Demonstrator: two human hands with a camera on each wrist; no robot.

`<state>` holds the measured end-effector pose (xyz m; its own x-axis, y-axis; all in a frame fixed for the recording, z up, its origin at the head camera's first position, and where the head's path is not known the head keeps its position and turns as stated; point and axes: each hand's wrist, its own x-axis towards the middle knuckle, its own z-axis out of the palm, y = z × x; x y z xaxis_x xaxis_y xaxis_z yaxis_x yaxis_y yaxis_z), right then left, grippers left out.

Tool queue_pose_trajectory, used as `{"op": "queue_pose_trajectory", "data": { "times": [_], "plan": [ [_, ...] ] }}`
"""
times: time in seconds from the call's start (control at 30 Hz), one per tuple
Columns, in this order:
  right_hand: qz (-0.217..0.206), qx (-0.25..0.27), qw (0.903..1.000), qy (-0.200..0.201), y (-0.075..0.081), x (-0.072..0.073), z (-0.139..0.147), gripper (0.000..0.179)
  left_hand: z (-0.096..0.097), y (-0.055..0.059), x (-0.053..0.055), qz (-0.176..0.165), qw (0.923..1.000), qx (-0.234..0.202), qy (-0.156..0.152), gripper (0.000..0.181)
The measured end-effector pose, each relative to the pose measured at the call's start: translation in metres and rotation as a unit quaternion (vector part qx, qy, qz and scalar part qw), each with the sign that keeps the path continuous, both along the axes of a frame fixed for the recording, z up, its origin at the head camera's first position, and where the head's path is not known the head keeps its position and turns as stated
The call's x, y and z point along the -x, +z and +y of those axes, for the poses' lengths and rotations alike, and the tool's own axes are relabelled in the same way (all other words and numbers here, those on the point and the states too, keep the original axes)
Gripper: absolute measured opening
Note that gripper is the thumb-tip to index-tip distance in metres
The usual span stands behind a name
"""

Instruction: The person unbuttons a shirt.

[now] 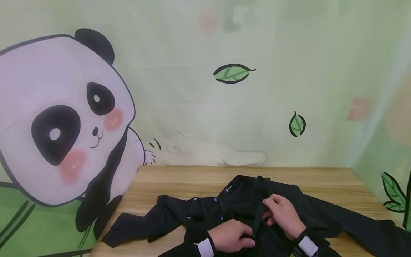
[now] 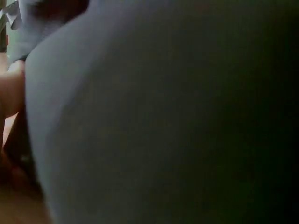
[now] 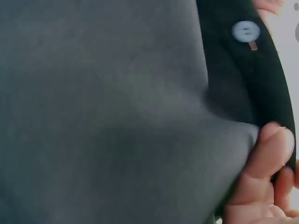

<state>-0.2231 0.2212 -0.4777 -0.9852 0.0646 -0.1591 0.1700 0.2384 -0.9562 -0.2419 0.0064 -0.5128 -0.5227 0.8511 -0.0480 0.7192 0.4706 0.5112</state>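
Note:
A black button-up shirt (image 1: 239,203) lies spread on the wooden table, sleeves stretched out to both sides. My right hand (image 1: 285,216) pinches the front edge of the shirt between thumb and fingers. In the right wrist view the thumb (image 3: 268,154) presses on that edge, and a pale button (image 3: 245,31) shows farther up the strip. Lower down, my left hand (image 1: 231,235) grips the same front edge with bent fingers. Dark cloth (image 2: 140,102) fills most of the left wrist view and hides much of that hand.
The wooden table (image 1: 179,178) runs back to a pale green backdrop (image 1: 192,107) printed with a panda (image 1: 61,82) and leaves. One sleeve (image 1: 128,226) reaches toward the table's left edge, and the other sleeve (image 1: 363,223) extends past the right side.

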Motion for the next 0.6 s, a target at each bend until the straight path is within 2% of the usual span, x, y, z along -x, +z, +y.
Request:
{"op": "queue_pose_trajectory", "data": {
  "times": [0.07,0.13,0.23,0.3,0.33,0.5,0.6],
  "plan": [
    [0.001,-0.029,0.9995,0.008,0.000,-0.001,-0.001,0.029,-0.005,0.017,-0.007,-0.010,0.9993,-0.023,0.028,0.018],
    [0.009,-0.081,0.9951,0.056,0.000,-0.007,-0.004,0.034,-0.008,0.014,-0.005,-0.011,0.9965,-0.057,0.059,0.017],
    [0.028,-0.154,0.9761,0.152,-0.004,-0.017,-0.007,0.038,-0.009,0.008,-0.004,-0.013,0.9878,-0.107,0.112,0.011],
    [0.040,-0.176,0.9630,0.200,-0.006,-0.023,-0.011,0.037,-0.009,0.007,-0.005,-0.008,0.9834,-0.126,0.130,0.009],
    [0.041,-0.178,0.9600,0.212,-0.007,-0.025,-0.012,0.036,-0.008,0.009,-0.007,-0.008,0.9822,-0.131,0.134,0.009],
    [0.023,-0.165,0.9628,0.213,-0.008,-0.032,-0.017,0.037,-0.003,0.017,-0.017,0.010,0.9818,-0.129,0.139,0.012],
    [0.026,-0.174,0.9596,0.220,-0.006,-0.033,-0.017,0.034,-0.002,0.019,-0.018,-0.005,0.9811,-0.127,0.145,0.010]
  ]
}}
